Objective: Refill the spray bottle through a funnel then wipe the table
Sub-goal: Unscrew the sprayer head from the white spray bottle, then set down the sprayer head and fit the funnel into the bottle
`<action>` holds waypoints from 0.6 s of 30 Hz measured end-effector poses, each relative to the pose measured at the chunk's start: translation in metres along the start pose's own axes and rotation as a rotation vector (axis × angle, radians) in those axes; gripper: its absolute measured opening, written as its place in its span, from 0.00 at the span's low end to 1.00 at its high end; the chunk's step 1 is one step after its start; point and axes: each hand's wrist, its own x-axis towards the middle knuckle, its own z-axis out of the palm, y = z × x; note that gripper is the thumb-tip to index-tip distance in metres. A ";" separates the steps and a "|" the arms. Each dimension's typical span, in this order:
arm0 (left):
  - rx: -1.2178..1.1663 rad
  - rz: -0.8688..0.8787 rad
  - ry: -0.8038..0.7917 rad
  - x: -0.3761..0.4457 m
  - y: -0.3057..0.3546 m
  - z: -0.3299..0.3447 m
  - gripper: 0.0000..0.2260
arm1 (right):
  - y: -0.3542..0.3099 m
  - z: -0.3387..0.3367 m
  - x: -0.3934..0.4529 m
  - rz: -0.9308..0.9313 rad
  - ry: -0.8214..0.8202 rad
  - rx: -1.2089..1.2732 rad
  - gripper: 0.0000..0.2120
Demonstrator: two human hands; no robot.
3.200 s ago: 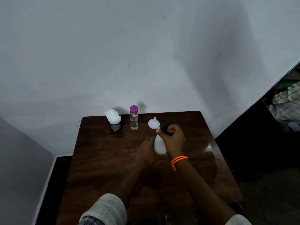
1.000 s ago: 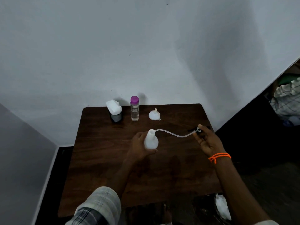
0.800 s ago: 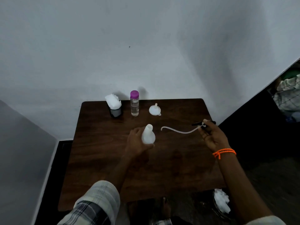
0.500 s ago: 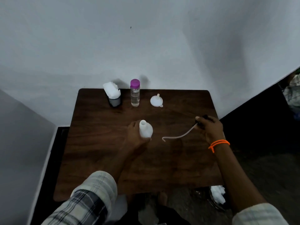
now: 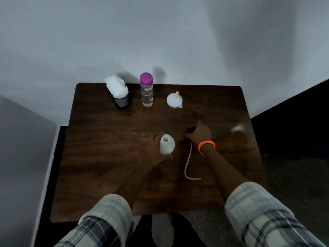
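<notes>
Dark wooden bench (image 5: 110, 157) pushed up against the pale wall (image 5: 160, 32), and both forearms are stretched out over it, plaid sleeves (image 5: 263, 211) bunched near the elbows. The left hand (image 5: 154, 150) sits mid-bench, fingers curled round the white spray bottle (image 5: 167, 144), which stands upright with its neck open and no top on it. Just right of the bottle, the right hand (image 5: 200, 135) is palm down, knuckles up, an orange band (image 5: 206, 145) at the wrist; its fingers are closed on the black spray head (image 5: 190, 130), low at the bench surface, though whether the head is touching the wood I can't tell. From that head the thin clear dip tube (image 5: 188, 163) trails back toward the person along the bench, right of the bottle, and hooks sideways at its end. Beyond the bottle, along the wall edge, stands a clear refill bottle (image 5: 146, 93) with a purple cap; left of that a dark holder stuffed with white tissues (image 5: 118, 91); right of it the small white funnel (image 5: 174, 100), lying mouth down with its spout pointing up, well apart from the spray bottle.
</notes>
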 end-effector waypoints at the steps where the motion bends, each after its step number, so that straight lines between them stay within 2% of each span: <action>1: -0.005 -0.016 0.000 0.000 0.000 0.001 0.47 | 0.002 0.005 0.003 -0.010 0.002 -0.015 0.32; 5: -0.010 -0.028 0.069 -0.004 0.011 0.004 0.48 | 0.010 0.016 0.008 -0.004 -0.012 -0.038 0.34; 7: 0.019 -0.010 0.165 -0.007 0.014 0.005 0.52 | 0.011 0.018 0.006 -0.011 -0.009 -0.034 0.33; 11: 0.013 -0.027 0.181 -0.011 0.002 0.002 0.58 | 0.014 0.017 0.004 -0.039 -0.037 -0.044 0.32; 15: -0.121 -0.043 0.194 -0.025 -0.021 0.000 0.51 | 0.016 0.010 0.009 -0.055 -0.020 -0.046 0.29; 18: -0.188 -0.165 0.198 -0.029 -0.040 -0.013 0.39 | 0.016 0.000 0.020 -0.068 0.030 -0.074 0.22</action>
